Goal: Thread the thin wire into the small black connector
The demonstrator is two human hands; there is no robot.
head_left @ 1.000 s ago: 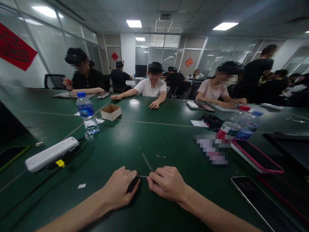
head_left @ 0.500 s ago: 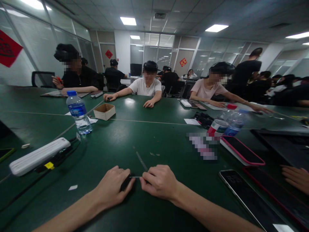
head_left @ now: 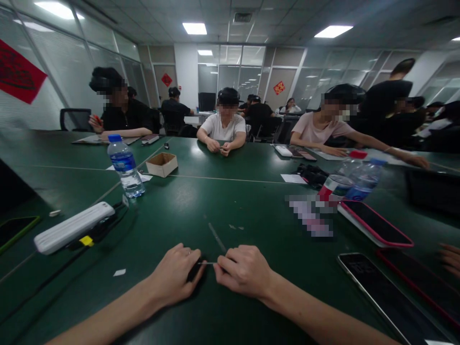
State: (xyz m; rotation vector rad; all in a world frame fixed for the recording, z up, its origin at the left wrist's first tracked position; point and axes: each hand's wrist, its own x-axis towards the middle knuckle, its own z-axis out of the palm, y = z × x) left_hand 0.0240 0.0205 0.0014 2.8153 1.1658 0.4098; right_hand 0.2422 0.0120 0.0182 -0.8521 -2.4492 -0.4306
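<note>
**Colours on and around your table**

Your table (head_left: 251, 215) is dark green. Under your left hand (head_left: 172, 280) you have a small black object (head_left: 196, 269). To your near left, the long block (head_left: 74, 226) is white, with a yellow tag (head_left: 86, 240) beside it. Farther left, your bottle (head_left: 124, 165) has a blue cap and label; the box (head_left: 161, 164) is tan. On your right, the phone (head_left: 375, 223) is pink-edged. The far-left wall banner (head_left: 17, 72) is red.

left hand (head_left: 172, 278) gripping black object (head_left: 196, 269), right hand (head_left: 244, 273) pinching pin (head_left: 207, 263)
</note>
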